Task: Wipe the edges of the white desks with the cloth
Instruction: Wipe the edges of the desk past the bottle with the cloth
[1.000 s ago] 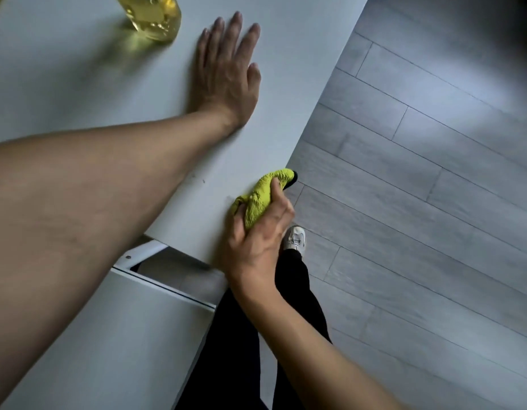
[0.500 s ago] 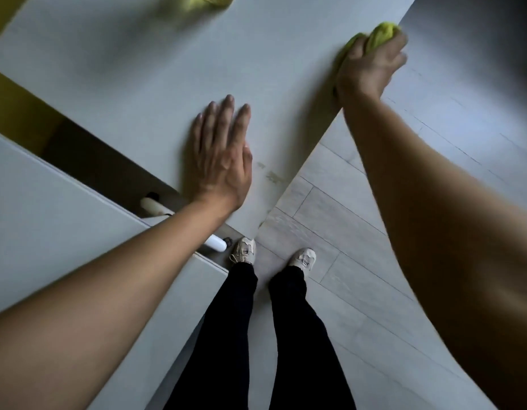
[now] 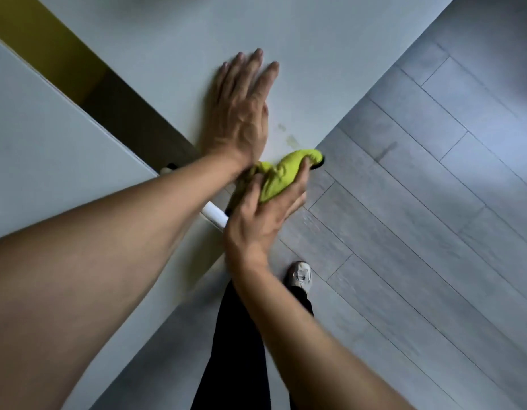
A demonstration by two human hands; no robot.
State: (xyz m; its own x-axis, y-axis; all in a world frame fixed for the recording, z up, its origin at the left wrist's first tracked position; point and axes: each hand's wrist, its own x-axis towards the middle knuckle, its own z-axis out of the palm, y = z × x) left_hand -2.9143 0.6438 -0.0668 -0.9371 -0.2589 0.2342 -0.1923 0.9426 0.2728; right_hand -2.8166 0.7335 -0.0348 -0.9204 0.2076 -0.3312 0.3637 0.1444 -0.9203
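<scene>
The right hand (image 3: 258,229) grips the cloth (image 3: 281,173) at the desk (image 3: 330,84) corner; the left hand (image 3: 241,113) lies flat, fingers straight, on the desk

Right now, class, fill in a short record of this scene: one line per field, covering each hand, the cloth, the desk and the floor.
left hand: flat on the white desk, fingers straight
right hand: grips the cloth at the desk's corner
cloth: yellow-green, bunched, against the desk edge
white desk: faint marks near the corner
second desk: left, apart across a gap
floor: grey planks
</scene>
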